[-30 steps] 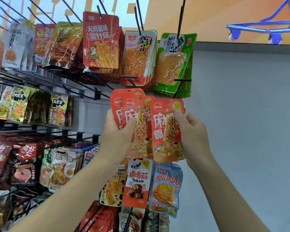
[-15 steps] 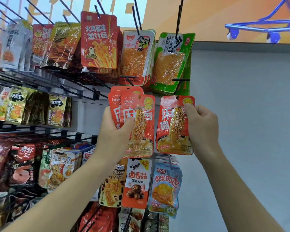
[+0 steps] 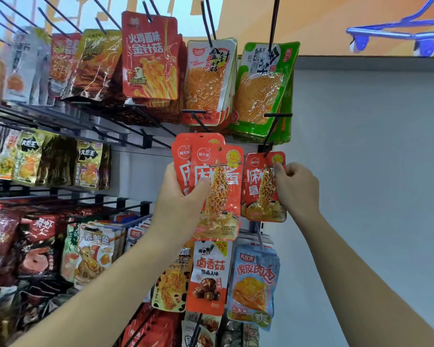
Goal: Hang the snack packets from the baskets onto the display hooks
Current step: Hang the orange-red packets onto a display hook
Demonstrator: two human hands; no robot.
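Observation:
My left hand (image 3: 179, 196) grips a small stack of orange-red snack packets (image 3: 218, 194), thumb across the front one. My right hand (image 3: 295, 189) pinches the right edge of one more packet of the same kind (image 3: 257, 189) and holds it up against the tip of a black display hook (image 3: 269, 146) at the rack's right end. The hook's tip sits at the packet's top hole; whether it has passed through I cannot tell. No basket is in view.
The rack is full of hung packets: a red one (image 3: 150, 56), a white-orange one (image 3: 208, 81) and a green one (image 3: 263, 88) above, an orange mushroom packet (image 3: 209, 276) and a blue one (image 3: 254, 284) below. A grey wall (image 3: 373, 171) lies to the right.
My right hand has pulled one packet off the stack, carried it right and up, and brought its top to the hook. My left hand has stayed put with the remaining packets.

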